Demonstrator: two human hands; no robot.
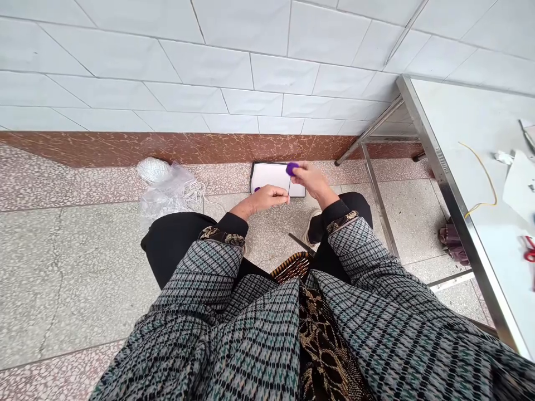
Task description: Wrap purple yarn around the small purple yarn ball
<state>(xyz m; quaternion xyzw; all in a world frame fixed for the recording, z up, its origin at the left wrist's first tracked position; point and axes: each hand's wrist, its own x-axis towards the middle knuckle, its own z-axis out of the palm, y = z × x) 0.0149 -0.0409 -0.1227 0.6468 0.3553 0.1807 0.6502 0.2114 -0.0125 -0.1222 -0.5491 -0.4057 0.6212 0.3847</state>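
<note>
My right hand (310, 178) is closed on a small, rounded purple piece (291, 169) that looks soft; its exact kind is not clear. From under it a thin dark strand (290, 185) runs down to my left hand (267, 199), whose thumb and fingers pinch at its lower end. Whether the strand is wire or thread I cannot tell. Both hands are above a shallow, white-bottomed, dark-edged box (267, 171) on the floor. Another purple bit (257, 189) shows in the box, partly behind my left hand.
Left of the box, against the wall, lie a clear plastic bag (163, 192) and white cord (196, 191). A metal-framed table (472, 122) stands at right, bearing yellow wire (493, 192) and red-handled scissors (530, 249). A dark blade-like strip (300, 243) lies near my shoe.
</note>
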